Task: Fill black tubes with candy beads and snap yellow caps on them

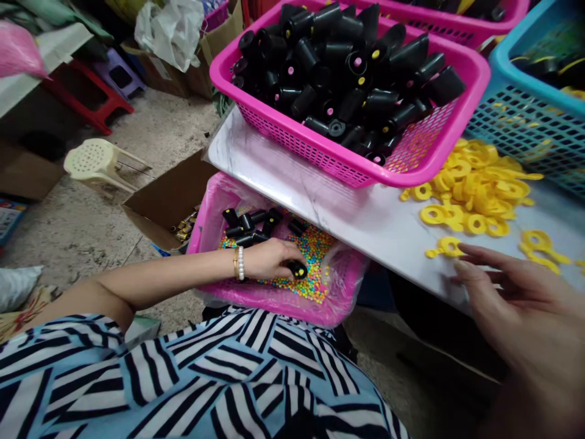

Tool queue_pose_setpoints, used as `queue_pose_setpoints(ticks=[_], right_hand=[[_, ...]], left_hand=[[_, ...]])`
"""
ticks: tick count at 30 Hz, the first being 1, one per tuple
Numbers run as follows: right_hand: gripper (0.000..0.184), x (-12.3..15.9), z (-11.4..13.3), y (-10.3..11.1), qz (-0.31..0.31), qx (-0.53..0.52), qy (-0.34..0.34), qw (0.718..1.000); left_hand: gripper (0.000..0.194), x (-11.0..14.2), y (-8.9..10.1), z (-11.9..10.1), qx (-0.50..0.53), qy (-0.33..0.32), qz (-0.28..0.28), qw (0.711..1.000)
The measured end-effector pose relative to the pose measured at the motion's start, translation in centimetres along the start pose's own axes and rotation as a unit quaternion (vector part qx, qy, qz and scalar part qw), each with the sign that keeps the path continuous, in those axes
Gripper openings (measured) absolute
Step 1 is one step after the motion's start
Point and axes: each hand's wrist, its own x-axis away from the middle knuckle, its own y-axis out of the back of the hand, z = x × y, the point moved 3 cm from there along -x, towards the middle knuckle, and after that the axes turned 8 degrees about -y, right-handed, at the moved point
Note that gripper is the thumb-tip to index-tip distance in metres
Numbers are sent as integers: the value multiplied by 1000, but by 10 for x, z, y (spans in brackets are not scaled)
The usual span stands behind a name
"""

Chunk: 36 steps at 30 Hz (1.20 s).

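Note:
My left hand (pixel 269 259), with a bead bracelet at the wrist, is closed around a black plastic tube (pixel 298 269) with a yellow dot on its end. It is inside a pink plastic-lined basket (pixel 203 235), over small coloured beads (pixel 315 244) and several loose black tubes (pixel 247 222). My right hand (pixel 516 292) is at the table edge, thumb and forefinger apart. Its fingertips reach a yellow ring-shaped piece with a tab (pixel 450 247); whether they touch it is hard to see. A pile of similar yellow pieces (pixel 479 183) lies just beyond.
A large pink basket (pixel 311 155) heaped with black parts (pixel 338 73) stands on the white table (pixel 292 177). A blue basket (pixel 516 110) is at the right. On the floor at left are a cream stool (pixel 94 161) and an open cardboard box (pixel 159 201).

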Motion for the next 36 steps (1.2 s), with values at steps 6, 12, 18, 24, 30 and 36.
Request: queue_pose_setpoints(ticks=[6, 12, 18, 24, 30, 36], right_hand=[[53, -5, 16, -12, -35, 34, 103, 993], [38, -17, 2, 5, -31, 41, 103, 993], [38, -25, -14, -1, 68, 85, 127, 986], [39, -30, 5, 0, 102, 58, 158, 980], [36, -39, 14, -5, 103, 54, 136, 984], [48, -29, 21, -6, 93, -4, 161, 983]], left_hand=[[31, -9, 29, -36, 103, -101, -111, 983], [29, -50, 78, -60, 4, -165, -229, 959], [26, -90, 67, -39, -121, -135, -198, 963], [47, -88, 62, -37, -109, -155, -253, 949], [22, -64, 38, -47, -140, -227, -190, 945], [18, -26, -16, -13, -226, -204, 36, 952]])
